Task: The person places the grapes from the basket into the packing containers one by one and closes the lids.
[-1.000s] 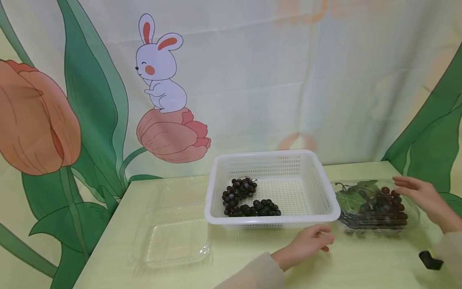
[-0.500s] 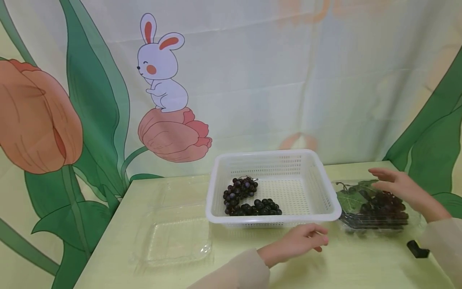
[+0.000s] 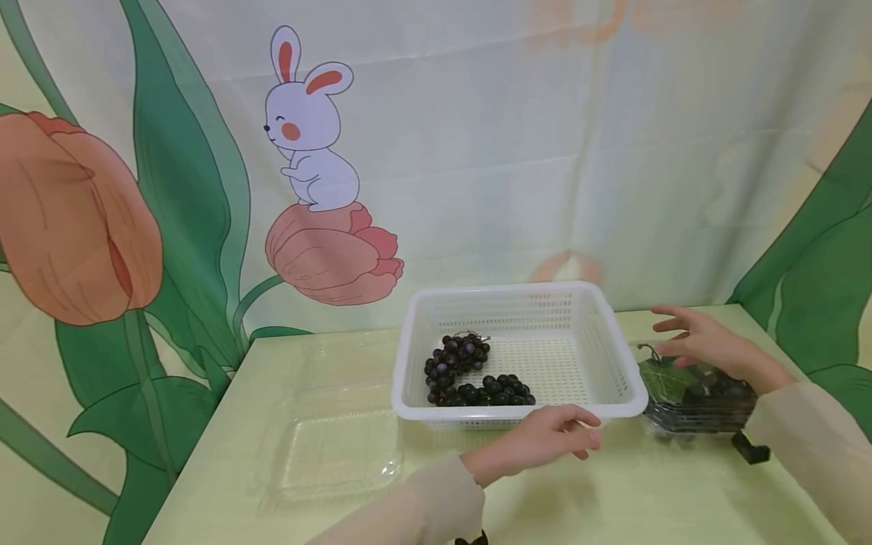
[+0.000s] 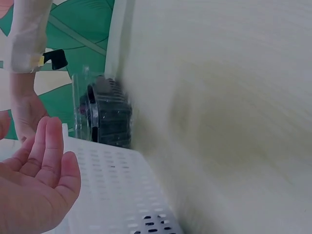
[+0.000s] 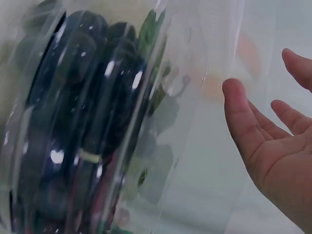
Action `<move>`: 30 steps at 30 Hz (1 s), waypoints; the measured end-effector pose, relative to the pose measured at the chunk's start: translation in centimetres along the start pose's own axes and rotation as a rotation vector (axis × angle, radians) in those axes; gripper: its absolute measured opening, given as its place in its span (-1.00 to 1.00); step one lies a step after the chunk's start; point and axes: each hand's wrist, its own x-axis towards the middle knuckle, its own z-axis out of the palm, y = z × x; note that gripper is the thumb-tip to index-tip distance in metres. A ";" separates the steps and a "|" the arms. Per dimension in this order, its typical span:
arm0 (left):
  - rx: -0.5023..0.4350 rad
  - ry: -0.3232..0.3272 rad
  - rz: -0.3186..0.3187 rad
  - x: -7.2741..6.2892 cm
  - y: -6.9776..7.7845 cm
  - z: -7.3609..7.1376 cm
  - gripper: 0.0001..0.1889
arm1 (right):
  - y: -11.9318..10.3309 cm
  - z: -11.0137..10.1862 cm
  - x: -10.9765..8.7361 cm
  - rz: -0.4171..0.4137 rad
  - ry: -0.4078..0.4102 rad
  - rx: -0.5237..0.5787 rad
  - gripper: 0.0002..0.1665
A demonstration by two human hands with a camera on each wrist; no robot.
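My left hand [image 3: 534,440] hovers by the front wall of a white plastic basket [image 3: 470,413], palm up in the left wrist view, with relaxed fingers that hold nothing. Inside the basket lie dark purple grape bunches [image 3: 458,362], toward its left side. My right hand [image 3: 711,344] is over a clear plastic box [image 3: 702,418] right of the basket, fingers spread and free. Dark grapes [image 5: 92,83] and a green leaf [image 3: 664,381] show through its wall. In the right wrist view, thumb and fingertips stay apart from the box.
An opened clear plastic container [image 3: 344,454] with nothing in it lies left of the basket on the pale yellow-green table [image 3: 654,499]. Behind the table hangs a curtain [image 3: 477,151] printed with a rabbit and tulips. A black strap piece [image 3: 752,448] is at the right wrist.
My right hand has moved left, from the right end of the grape box to above its left part. My left hand has drifted slightly left and up. Basket and grapes look unmoved.
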 end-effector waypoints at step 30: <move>0.008 0.255 -0.065 0.1 -1.7 -8.7 -0.67 | -0.6 3.6 3.5 0.128 -0.038 0.120 -0.13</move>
